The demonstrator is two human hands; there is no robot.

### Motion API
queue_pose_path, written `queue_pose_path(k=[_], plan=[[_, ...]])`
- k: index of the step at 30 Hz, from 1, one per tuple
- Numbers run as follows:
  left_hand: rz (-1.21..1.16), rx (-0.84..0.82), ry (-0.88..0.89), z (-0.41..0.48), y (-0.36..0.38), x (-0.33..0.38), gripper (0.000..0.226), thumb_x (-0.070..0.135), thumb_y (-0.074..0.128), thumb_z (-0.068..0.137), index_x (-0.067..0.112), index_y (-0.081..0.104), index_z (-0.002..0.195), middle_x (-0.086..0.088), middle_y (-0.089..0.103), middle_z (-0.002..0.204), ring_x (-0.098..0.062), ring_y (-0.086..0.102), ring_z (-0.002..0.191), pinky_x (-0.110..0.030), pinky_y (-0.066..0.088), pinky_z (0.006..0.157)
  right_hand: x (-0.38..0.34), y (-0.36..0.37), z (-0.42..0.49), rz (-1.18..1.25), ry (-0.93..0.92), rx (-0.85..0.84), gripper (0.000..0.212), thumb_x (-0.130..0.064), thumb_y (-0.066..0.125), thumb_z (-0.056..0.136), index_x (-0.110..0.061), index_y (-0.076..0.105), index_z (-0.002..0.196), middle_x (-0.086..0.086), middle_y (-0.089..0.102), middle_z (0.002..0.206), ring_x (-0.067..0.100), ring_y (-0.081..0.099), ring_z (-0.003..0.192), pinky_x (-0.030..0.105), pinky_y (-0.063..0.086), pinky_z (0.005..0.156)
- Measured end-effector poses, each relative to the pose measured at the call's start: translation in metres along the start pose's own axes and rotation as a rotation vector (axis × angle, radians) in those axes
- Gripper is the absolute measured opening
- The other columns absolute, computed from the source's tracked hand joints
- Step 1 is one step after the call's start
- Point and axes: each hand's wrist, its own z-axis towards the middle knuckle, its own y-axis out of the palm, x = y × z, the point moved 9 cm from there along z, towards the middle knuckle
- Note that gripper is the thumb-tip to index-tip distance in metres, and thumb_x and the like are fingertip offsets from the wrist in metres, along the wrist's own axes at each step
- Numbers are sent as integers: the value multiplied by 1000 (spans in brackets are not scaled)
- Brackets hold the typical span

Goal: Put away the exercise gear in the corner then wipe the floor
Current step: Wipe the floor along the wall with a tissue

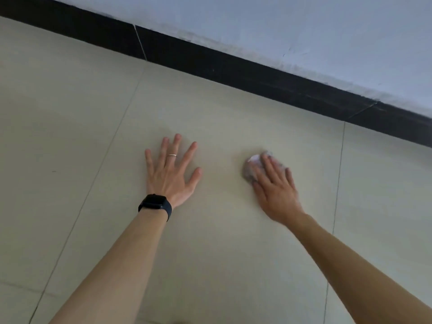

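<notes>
My left hand (171,171) lies flat on the beige tiled floor (210,242), fingers spread, with a ring on one finger and a black watch on the wrist. To its right, my right hand (273,185) presses a small crumpled whitish cloth (251,166) against the floor with straight fingers. Most of the cloth is under the palm and fingers; only its far left part shows. The right hand is motion-blurred. No exercise gear is in view.
A black skirting board (233,71) runs diagonally from upper left to right, under a pale wall (304,31). Grout lines cross the floor tiles on both sides of my arms.
</notes>
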Motion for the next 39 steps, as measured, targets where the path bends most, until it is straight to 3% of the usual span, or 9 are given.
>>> queue_pose_path(k=[3,5,12,17,19,21,25,32,39], plan=[[-4,-30,-25,25,5,-4,67,70,17,94,50,-12,151,5,-19,164,-23,-15,152,-61,-6,118,77,-22,40,221,591,23,55,-48,17,105,-39,1,157,1,-13,166,17,-17,151,54,-4,122],[-14,-18,-41,32,7,-6,69,72,19,93,51,-11,151,7,-18,164,-21,-14,152,-59,-2,119,76,-21,50,269,707,25,56,-47,17,105,-39,-4,157,2,-18,165,17,-21,150,55,-9,120],[-51,-16,-62,34,6,-9,68,72,22,91,53,-3,152,10,-12,165,-19,-7,153,-57,1,120,-3,-8,44,-43,-207,-67,53,-48,17,105,-40,11,157,-6,4,167,11,0,153,47,8,122],[-56,11,-54,33,7,-11,70,72,24,88,52,5,153,8,-4,166,-22,3,153,-58,5,119,117,-41,99,302,814,97,58,-44,17,104,-31,1,158,2,-12,166,17,-15,152,52,-9,120],[-54,17,-47,33,7,-10,70,72,24,88,52,4,153,9,-5,166,-22,2,153,-58,5,119,86,-38,119,318,985,160,61,-40,18,104,-20,0,159,9,-11,166,24,-14,152,57,-9,118],[-56,16,-47,33,6,-12,71,72,24,88,53,2,152,9,-6,166,-21,1,153,-58,4,119,21,-34,151,268,771,144,60,-40,17,104,-22,4,159,8,-9,166,23,-12,152,56,-8,119],[-81,51,-36,33,4,-14,70,68,25,91,47,8,155,9,0,166,-20,5,153,-57,4,119,-111,-6,158,67,-204,-217,54,-46,13,105,-39,0,157,-8,-13,165,10,-16,151,47,-11,121],[-121,65,-45,32,7,-15,71,59,24,95,33,4,158,12,-3,166,-16,-2,153,-54,-1,121,-8,-32,160,84,207,19,52,-41,16,107,-34,8,158,-7,0,167,10,-6,152,56,3,121],[-128,81,-53,33,2,-13,61,43,27,97,33,17,157,10,9,165,-16,5,153,-56,4,121,-110,18,29,-107,-660,-124,50,-43,30,106,-37,24,155,-1,17,165,16,13,152,52,21,119]])
